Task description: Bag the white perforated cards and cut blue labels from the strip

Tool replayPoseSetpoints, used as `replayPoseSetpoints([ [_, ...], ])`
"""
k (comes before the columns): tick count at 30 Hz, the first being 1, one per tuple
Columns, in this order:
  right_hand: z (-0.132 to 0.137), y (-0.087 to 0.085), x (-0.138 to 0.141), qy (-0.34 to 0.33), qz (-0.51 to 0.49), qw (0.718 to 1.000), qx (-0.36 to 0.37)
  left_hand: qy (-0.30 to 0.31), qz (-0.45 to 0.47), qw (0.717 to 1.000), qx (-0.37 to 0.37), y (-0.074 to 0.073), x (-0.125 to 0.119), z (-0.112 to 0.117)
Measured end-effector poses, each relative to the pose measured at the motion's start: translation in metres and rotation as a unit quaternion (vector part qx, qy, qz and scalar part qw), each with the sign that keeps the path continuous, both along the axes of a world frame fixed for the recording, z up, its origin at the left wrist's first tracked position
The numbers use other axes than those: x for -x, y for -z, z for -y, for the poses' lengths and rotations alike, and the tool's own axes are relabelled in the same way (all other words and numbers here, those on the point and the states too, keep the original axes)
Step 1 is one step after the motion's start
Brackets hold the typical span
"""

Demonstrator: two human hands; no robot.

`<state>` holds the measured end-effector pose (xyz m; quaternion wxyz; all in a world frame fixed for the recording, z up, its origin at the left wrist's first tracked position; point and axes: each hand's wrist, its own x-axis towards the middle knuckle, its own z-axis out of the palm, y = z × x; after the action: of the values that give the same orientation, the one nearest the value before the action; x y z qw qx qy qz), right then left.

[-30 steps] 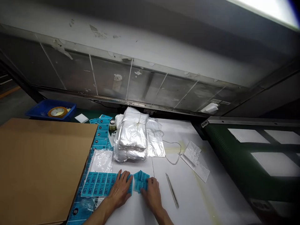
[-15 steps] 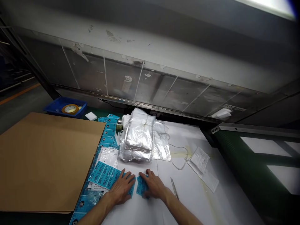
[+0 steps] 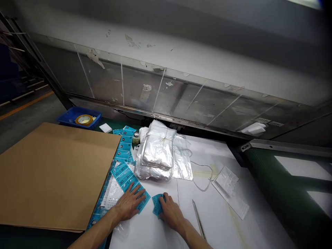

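My left hand (image 3: 130,203) lies with spread fingers on a strip of blue printed labels (image 3: 123,177), which slants across the white work surface. A short separate piece of blue label (image 3: 156,204) is pinched in my right hand (image 3: 169,211), whose fingers are curled over its right part. A gap of white surface shows between the strip and that piece. Right of my right hand lies a slim metal cutter (image 3: 198,219). Beneath and beside the strip are white printed sheets in clear plastic (image 3: 113,192).
Tied bundles of clear plastic bags (image 3: 158,147) stand beyond my hands. Brown cardboard sheets (image 3: 59,173) cover the left side. A blue tray (image 3: 68,116) holds a roll of tape (image 3: 84,119). White printed slips (image 3: 229,183) lie at right, beside a green belt (image 3: 282,193). A grey panel overhangs the back.
The label strip has turned to a steeper slant, with my left hand still on it. My right hand has closed more on the small piece. The view has shifted slightly.
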<state>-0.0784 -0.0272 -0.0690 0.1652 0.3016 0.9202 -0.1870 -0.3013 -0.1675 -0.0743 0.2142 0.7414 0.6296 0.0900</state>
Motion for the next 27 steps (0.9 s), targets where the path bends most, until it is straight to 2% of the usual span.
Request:
replayPoseSetpoints([
  [5,0.022,0.002,0.016,0.048,-0.046,0.998,0.019,-0.002,-0.015,1.0,-0.009,-0.002,0.004,0.002],
  [10,0.051,0.011,0.056,0.138,-0.145,0.979,0.045,-0.034,-0.048,0.998,-0.028,-0.008,0.022,0.005],
  [16,0.073,0.014,0.102,0.257,-0.281,0.915,0.137,-0.062,-0.085,0.992,-0.068,-0.029,0.067,0.012],
  [21,0.073,0.01,0.123,0.351,-0.322,0.849,0.229,-0.063,-0.1,0.986,-0.114,-0.037,0.097,0.017],
  [24,0.068,0.001,0.134,0.373,-0.332,0.818,0.284,-0.079,-0.13,0.974,-0.167,-0.041,0.116,0.016],
  [27,0.06,-0.009,0.154,0.369,-0.349,0.803,0.312,-0.083,-0.156,0.969,-0.173,-0.055,0.141,0.011],
])
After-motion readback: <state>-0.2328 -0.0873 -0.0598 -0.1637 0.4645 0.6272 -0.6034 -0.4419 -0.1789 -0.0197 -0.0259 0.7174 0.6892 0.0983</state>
